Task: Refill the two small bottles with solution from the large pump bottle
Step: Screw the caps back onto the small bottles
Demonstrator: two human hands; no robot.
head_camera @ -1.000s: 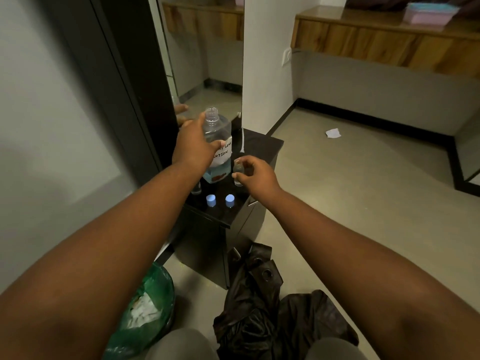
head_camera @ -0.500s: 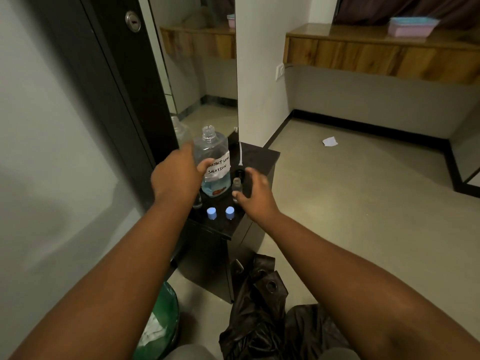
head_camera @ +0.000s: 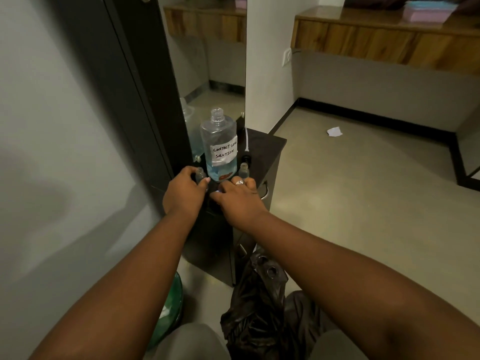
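Head view, middle of the frame: the large bottle (head_camera: 219,149) stands uncapped on a small dark cabinet (head_camera: 270,144), its handwritten white label (head_camera: 225,151) reading "CONTACT LENS SOLUTION", a little blue liquid at the bottom. The left hand (head_camera: 185,194) pinches one small bottle (head_camera: 200,175) just left of it. The other small bottle (head_camera: 244,172) stands just right, beside the right hand (head_camera: 237,197), whose curled fingers reach down onto the cabinet top; what they hold I cannot tell.
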